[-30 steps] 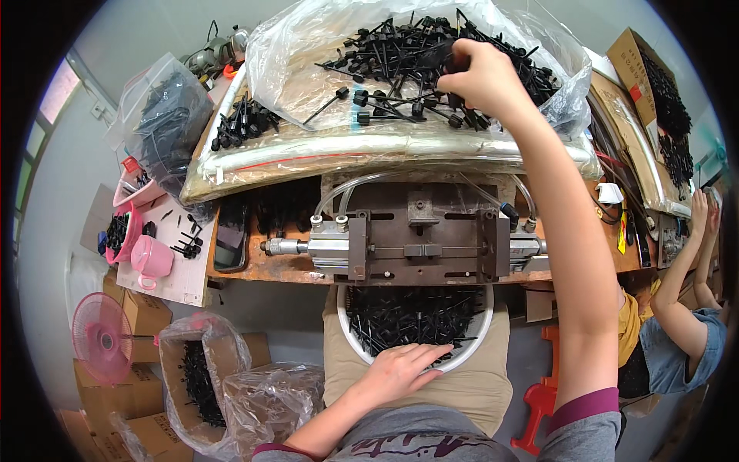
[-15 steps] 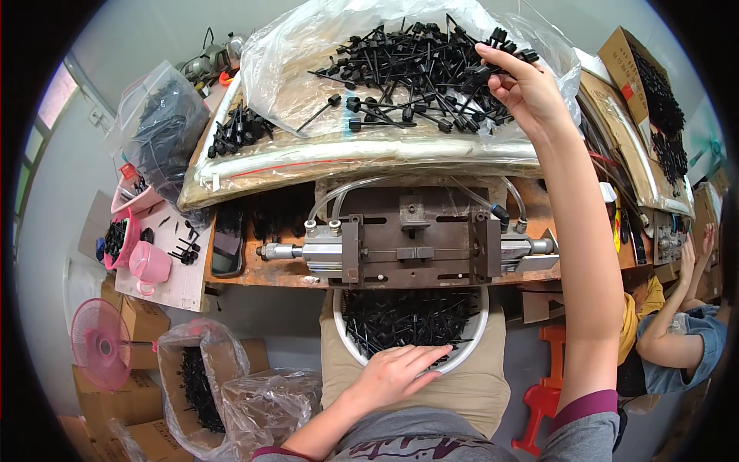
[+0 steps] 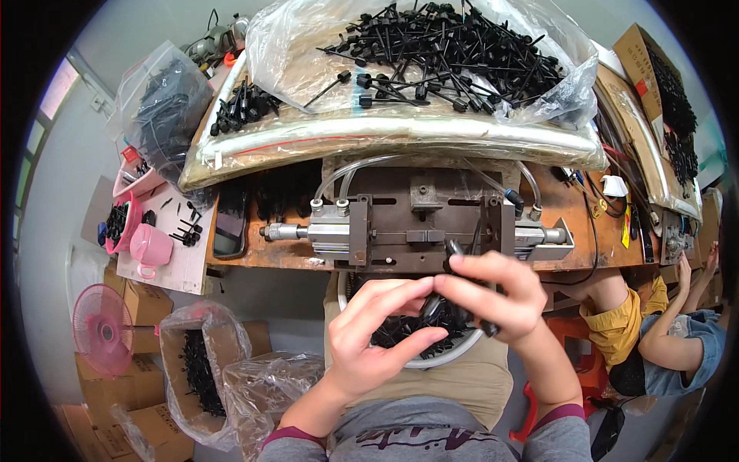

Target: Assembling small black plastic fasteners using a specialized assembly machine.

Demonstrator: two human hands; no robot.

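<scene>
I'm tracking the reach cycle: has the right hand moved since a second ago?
Yes. The right hand came down from the bag of black parts to below the metal fixture, holding black parts beside the left hand.

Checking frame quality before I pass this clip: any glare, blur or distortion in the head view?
Head view: strong fisheye bending along the workbench edge and black corners; soft glare on the clear plastic sheet under the black parts; right hand and left hand slightly soft, small black parts between them hard to resolve; lighting even, shadows faint.
</scene>
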